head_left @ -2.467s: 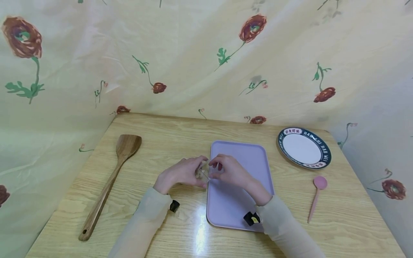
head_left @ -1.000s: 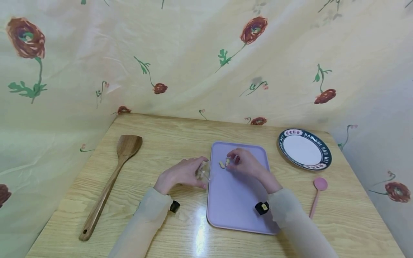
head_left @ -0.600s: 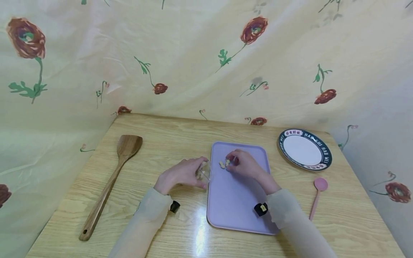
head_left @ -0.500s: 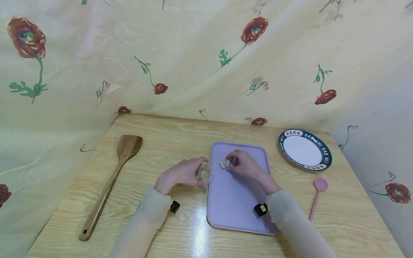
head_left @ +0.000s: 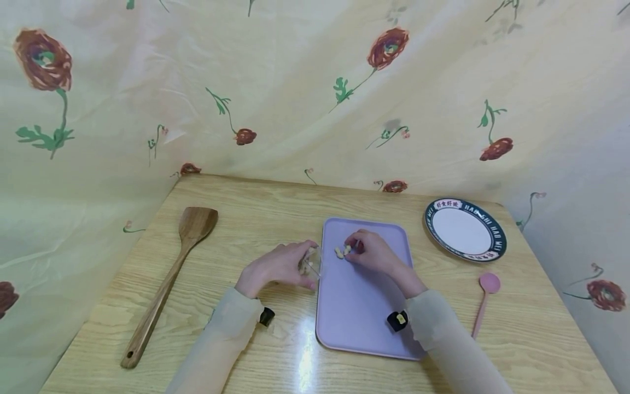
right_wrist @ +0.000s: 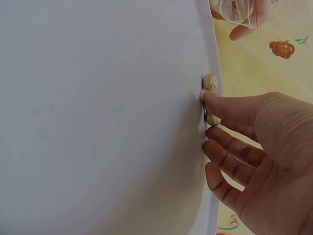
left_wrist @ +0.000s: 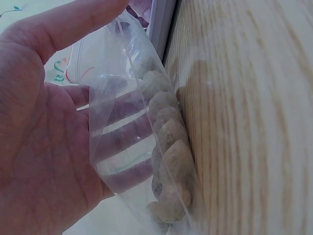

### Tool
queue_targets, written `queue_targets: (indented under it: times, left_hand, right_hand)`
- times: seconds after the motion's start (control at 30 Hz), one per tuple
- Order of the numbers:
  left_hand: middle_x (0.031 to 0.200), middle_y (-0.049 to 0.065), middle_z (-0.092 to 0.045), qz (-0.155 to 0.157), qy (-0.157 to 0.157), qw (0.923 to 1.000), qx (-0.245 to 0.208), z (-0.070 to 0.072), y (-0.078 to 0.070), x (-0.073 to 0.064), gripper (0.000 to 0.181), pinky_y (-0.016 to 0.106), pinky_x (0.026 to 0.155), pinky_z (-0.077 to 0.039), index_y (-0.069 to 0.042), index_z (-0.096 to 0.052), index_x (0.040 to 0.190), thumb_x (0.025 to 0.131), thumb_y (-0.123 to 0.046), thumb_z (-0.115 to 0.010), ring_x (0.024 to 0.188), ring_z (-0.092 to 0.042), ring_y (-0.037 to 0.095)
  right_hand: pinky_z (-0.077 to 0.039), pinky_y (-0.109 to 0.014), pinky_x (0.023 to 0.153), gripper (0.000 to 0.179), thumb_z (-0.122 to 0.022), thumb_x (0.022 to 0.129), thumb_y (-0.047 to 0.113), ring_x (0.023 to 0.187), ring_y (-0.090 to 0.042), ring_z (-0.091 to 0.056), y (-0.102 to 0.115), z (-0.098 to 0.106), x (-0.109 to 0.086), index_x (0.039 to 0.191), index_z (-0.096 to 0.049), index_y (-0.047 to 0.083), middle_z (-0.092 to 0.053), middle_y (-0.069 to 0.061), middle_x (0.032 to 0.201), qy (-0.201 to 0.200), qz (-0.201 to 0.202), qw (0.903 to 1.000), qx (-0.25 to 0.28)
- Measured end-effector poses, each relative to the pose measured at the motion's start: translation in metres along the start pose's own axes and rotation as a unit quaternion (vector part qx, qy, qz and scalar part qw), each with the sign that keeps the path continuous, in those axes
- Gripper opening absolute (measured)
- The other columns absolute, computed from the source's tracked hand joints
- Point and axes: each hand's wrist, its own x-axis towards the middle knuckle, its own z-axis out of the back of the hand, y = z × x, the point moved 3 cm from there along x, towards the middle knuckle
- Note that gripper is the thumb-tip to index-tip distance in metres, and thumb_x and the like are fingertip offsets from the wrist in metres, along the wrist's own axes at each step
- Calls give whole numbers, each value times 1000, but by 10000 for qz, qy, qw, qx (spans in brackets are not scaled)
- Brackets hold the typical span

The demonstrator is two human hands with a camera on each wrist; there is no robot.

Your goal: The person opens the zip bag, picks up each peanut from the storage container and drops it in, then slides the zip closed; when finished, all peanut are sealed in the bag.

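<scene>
My left hand (head_left: 278,265) holds a clear plastic bag (left_wrist: 110,93) by the tray's left edge, thumb and fingers spread round it. Several unshelled peanuts (left_wrist: 168,161) lie along the bag's lower side, close to the tabletop. Over the upper left of the lilac tray (head_left: 364,323), my right hand (head_left: 376,253) pinches a peanut (right_wrist: 213,119) between thumb and forefinger, down at the tray surface. Its other fingers are loosely bent. Another peanut (head_left: 339,252) lies on the tray just left of the fingertips.
A long wooden spatula (head_left: 169,279) lies on the left of the wooden table (head_left: 256,213). To the tray's right are a white plate (head_left: 462,230) with a dark patterned rim and a pink spoon (head_left: 489,283). A flowered cloth (head_left: 295,82) hangs behind the table.
My right hand has gone from the bag's mouth rightward onto the tray, where two peanuts now show. Over the last second it has barely shifted. My left hand stays at the bag.
</scene>
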Motion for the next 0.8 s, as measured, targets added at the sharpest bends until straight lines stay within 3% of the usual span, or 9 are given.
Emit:
queue_targets:
  times: [0.6,0.8]
  left_hand:
    - [135,8,-59,72,22,10000,-22,1,-1,-1,92,47,105,-40,-16,-40,149,75,-48,-85,122,-55,25]
    - [134,9,-59,55,12,10000,-48,2,-1,0,93,46,102,-42,-15,-40,149,75,-48,-85,120,-56,26]
  right_hand:
    - [-50,-33,69,28,-82,81,10,81,-19,-59,6,11,-4,106,-71,1,-66,-6,94,30,-198,9998,26]
    - [-49,-32,69,29,-79,82,4,84,-22,-59,22,21,-7,109,-71,-2,-67,-8,100,15,71,10000,9]
